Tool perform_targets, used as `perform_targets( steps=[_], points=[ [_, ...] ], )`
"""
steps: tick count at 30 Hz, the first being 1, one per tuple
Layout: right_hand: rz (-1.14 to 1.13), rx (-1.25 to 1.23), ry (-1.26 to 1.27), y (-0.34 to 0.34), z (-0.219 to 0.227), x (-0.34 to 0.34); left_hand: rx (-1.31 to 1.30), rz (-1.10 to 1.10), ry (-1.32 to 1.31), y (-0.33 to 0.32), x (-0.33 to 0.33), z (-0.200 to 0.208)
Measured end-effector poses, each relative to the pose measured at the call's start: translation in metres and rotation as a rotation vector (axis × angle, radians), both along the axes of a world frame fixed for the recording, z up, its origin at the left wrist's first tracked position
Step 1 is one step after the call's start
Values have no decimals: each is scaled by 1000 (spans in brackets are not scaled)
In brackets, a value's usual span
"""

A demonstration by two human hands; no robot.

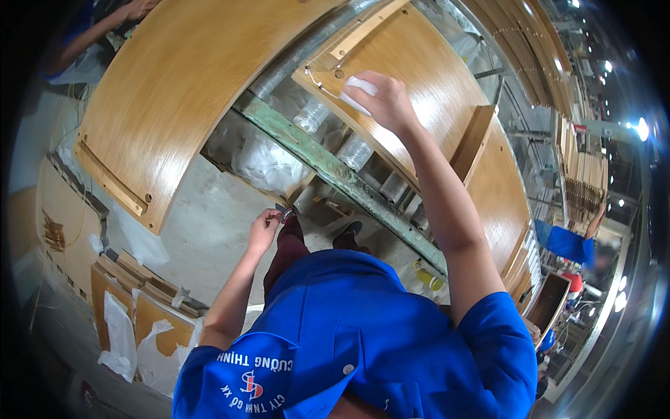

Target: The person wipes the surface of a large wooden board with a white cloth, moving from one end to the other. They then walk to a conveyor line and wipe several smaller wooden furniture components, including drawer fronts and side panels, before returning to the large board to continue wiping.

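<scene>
My right hand (392,103) is closed around a folded white cloth or pad (356,98); the exact material is hard to tell. It is at the near left edge of a varnished wooden panel (436,77) fitted with wooden strips, close to a drilled hole and a thin white cord (319,84). Low beside my leg, my left hand (262,230) has its fingers pinched together. Something small and dark shows at its fingertips, too small to name. The panel lies on a roller conveyor with a worn green rail (328,164).
A second varnished panel (174,84) lies to the left, with another person's arm (91,42) beyond it. Plastic wrap (269,164) sits under the rollers (356,152). Wooden boards (157,314) stand lower left. Stacked boards (520,42) and a co-worker (569,244) are to the right.
</scene>
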State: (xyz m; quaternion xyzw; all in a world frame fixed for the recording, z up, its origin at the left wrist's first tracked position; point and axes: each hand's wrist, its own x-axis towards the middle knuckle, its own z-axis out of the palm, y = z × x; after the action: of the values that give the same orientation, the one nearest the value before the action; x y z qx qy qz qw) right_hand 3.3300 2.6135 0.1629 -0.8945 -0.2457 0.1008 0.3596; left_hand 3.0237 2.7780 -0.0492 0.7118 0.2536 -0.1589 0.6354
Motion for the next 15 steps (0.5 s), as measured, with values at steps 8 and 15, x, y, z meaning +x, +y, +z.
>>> perform_targets(
  steps=[8,15],
  points=[
    [-188,-72,104,-89,0,-46,-11,-82,-14,2,15,-2],
    [-457,-48,125,-160,-3,-100,-12,-194,6,-6,34,1]
  ],
)
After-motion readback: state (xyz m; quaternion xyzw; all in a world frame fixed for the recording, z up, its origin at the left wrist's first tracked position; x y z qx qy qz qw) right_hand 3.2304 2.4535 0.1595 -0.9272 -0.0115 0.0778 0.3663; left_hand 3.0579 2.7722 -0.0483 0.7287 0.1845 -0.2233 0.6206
